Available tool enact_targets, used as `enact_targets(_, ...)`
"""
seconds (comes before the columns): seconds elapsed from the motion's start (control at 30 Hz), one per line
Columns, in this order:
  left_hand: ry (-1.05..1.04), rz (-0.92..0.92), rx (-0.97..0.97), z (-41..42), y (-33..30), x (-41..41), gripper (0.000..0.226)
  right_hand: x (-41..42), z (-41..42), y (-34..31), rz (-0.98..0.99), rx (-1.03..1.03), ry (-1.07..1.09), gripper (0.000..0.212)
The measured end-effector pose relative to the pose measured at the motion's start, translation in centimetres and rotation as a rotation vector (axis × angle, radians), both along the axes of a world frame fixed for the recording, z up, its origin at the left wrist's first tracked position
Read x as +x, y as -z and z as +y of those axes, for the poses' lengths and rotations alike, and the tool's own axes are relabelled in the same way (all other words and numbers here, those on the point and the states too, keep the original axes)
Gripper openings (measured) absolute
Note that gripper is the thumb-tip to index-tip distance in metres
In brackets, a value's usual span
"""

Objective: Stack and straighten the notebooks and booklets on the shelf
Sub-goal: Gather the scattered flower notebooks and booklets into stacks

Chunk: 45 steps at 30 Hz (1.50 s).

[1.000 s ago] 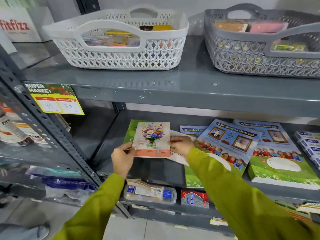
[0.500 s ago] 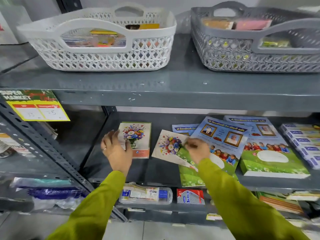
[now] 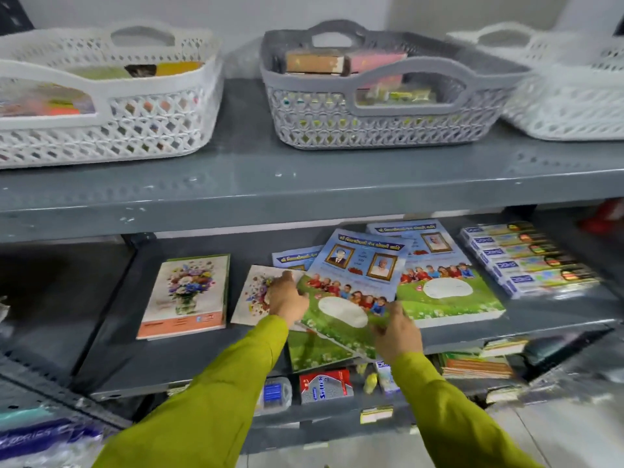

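Note:
On the middle shelf (image 3: 189, 359) a floral notebook stack (image 3: 185, 295) lies squared at the left. A loose floral notebook (image 3: 250, 302) lies askew beside it. A blue-and-green booklet (image 3: 351, 282) sits tilted over other booklets (image 3: 297, 258), one green corner (image 3: 314, 349) overhanging the shelf front. My left hand (image 3: 285, 298) grips that booklet's left edge, above the loose floral notebook. My right hand (image 3: 396, 336) holds its lower right corner. A straight booklet stack (image 3: 445, 288) lies to the right.
White basket (image 3: 101, 106), grey basket (image 3: 378, 106) and another white basket (image 3: 567, 96) stand on the upper shelf. Slim boxes (image 3: 526, 258) lie at the middle shelf's right end. A red box (image 3: 326, 385) and small packs sit on the shelf below.
My left hand left the floral notebook stack and moved right to the tilted booklet. My right hand let go of the loose floral notebook and took the booklet's lower corner. The view shifted right.

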<state>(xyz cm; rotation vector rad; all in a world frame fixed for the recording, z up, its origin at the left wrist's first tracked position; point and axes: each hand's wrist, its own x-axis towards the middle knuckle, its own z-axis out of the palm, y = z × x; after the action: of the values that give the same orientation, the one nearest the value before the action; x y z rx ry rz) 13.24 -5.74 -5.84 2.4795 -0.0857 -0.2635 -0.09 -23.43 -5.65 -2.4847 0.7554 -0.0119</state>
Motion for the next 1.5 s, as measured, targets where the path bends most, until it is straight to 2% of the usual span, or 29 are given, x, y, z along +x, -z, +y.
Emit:
enact_targets(0.07,-0.036,0.060,0.020,-0.3,-0.7,0.3,0.044,0.1,0.1,-0.2,-0.028,0.053,0.047,0.043)
enact_targets(0.2,-0.015,0.223,-0.071,0.4,-0.8,1.1,0.021,0.3,-0.6,-0.2,-0.129,0.083,0.075,0.042)
enact_targets(0.27,-0.015,0.243,-0.138,0.9,-0.9,0.3,0.022,0.0,-0.9,0.1,-0.153,0.101,0.039,0.042)
enact_targets(0.37,-0.097,0.322,-0.375,1.9,-1.1,-3.0,0.025,-0.9,-1.7,0.9,-0.219,0.161,-0.009,0.038)
enact_targets(0.57,-0.185,0.267,-0.578,4.8,0.2,-8.0,0.021,-2.2,-2.4,1.7,-0.367,0.255,-0.131,0.040)
enact_targets(0.7,-0.213,0.198,-0.666,5.4,-0.1,-11.0,0.023,-2.6,-2.9,1.0,-0.429,0.332,-0.152,0.061)
enact_targets(0.8,-0.239,0.135,-0.687,5.2,-0.3,-12.6,0.025,-3.1,-3.2,0.8,-0.428,0.336,-0.182,0.071)
enact_targets(0.93,-0.260,0.075,-0.715,4.6,-0.2,-14.1,0.023,-3.6,-3.7,0.9,-0.453,0.321,-0.229,0.061)
enact_targets(1.17,-0.225,0.063,-0.713,2.2,-1.5,-13.4,0.027,-3.9,-5.6,-0.4,-0.488,0.381,-0.168,0.060)
enact_targets(1.27,-0.178,0.058,-0.688,-0.6,-2.4,-12.1,0.031,-3.2,-9.0,-1.9,-0.463,0.395,-0.142,0.058)
enact_targets(1.37,-0.128,0.057,-0.655,-5.0,-3.0,-10.7,0.037,-2.2,-14.2,-3.2,-0.380,0.325,-0.159,0.059)
enact_targets(1.5,-0.029,0.120,-0.570,-11.0,-2.5,-8.7,0.033,-0.6,-20.9,-4.1,-0.278,0.342,-0.142,0.054)
